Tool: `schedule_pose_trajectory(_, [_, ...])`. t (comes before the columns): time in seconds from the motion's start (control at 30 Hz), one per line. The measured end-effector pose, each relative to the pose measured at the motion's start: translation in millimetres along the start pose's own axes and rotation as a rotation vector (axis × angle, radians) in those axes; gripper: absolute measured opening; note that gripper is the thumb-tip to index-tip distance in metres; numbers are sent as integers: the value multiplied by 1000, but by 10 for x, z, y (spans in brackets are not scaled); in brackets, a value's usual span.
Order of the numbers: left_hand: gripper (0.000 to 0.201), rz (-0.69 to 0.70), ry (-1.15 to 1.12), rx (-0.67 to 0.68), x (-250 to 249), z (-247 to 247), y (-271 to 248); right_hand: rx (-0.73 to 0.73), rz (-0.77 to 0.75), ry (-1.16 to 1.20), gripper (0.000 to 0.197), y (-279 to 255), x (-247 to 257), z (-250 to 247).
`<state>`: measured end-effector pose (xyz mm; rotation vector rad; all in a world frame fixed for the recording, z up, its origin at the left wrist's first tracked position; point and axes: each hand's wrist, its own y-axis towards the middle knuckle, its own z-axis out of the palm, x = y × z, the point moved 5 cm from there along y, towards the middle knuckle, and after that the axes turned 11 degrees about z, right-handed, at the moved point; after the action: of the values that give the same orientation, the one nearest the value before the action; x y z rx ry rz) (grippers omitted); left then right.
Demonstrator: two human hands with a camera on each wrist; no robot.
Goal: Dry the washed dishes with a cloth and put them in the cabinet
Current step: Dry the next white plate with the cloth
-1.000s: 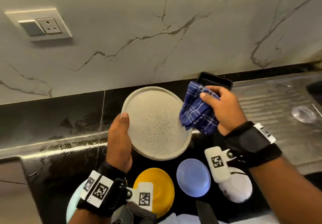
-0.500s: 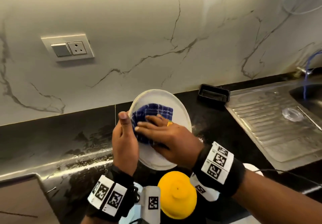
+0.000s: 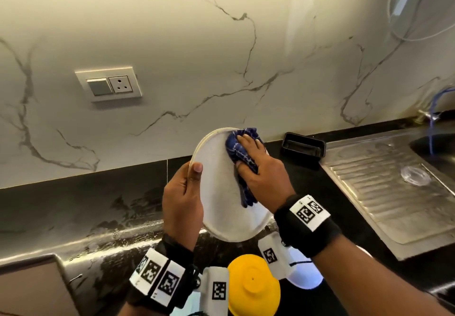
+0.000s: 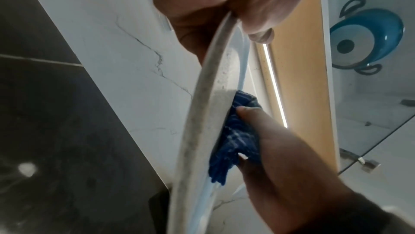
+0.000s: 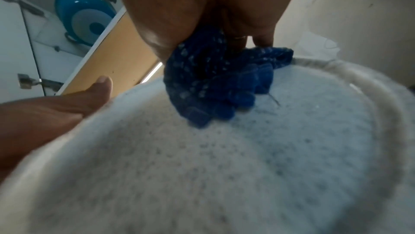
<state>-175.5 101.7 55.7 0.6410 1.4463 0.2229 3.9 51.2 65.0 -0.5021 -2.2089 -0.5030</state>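
The drying step was in hand. The left hand [image 3: 182, 207] gripped the speckled plate [image 3: 221, 207] by its left rim, thumb on the face and the other fingers curled behind, holding it tilted up in the air over the middle of the black tabletop [image 3: 73, 217], clear of the surface. The right hand [image 3: 261, 173] pressed the bunched blue cloth [image 3: 242, 143] against the upper right part of the plate's face, its fingers [image 3: 248, 141] lying fairly flat over the fabric; the right wrist view showed the thumb and fingers closed round the wad. Below the plate, towards the tabletop's near edge, stood a yellow bowl [image 3: 253, 288] upside down with a white dish [image 3: 305, 276] beside it, both seemingly awaiting their turn.

By my judgement, the next move calls for sweeping the cloth over the rest of the face and rim, then turning the plate to wipe its back before taking it to the cabinet. A firm grip on the rim matters, as a wet plate may slip.
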Motion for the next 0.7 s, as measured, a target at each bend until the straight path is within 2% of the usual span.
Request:
schedule_pose_trajectory(0.07, [39, 0, 32, 11, -25, 56, 26, 21, -75, 16, 60, 42, 123, -28])
schedule_pose_trajectory(0.13, [41, -5, 65, -8, -58, 83, 92, 118, -223, -25, 63, 18, 297, 15])
schedule_pose_trajectory(0.23, [43, -15, 55, -41, -94, 80, 203, 228, -595, -280, 64, -172, 401, 145])
schedule_pose_trajectory(0.27, [40, 0, 86, -32, -125, 85, 225, 242, -687, -365, 64, -238, 351, 160])
schedule_pose_trajectory(0.33, [30, 49, 191, -12, -191, 104, 234, 257, -773, -456, 68, -291, 185, 113])
schedule_pose_trajectory(0.43, [33, 73, 203, -47, -199, 142, 190, 190, -733, -443, 71, -218, -75, -46])
schedule_pose_trajectory(0.57, [39, 83, 211, -8, -207, 264, 162, 183, -331, -64, 68, 112, -188, -219])
schedule_pose_trajectory(0.63, [46, 76, 217, -15, -221, 313, 164, 156, -307, 8, 69, 175, -48, -212])
schedule_pose_trajectory(0.7, [64, 43, 169, -71, -220, 304, 202, 211, -404, 0, 66, 123, 157, -143])
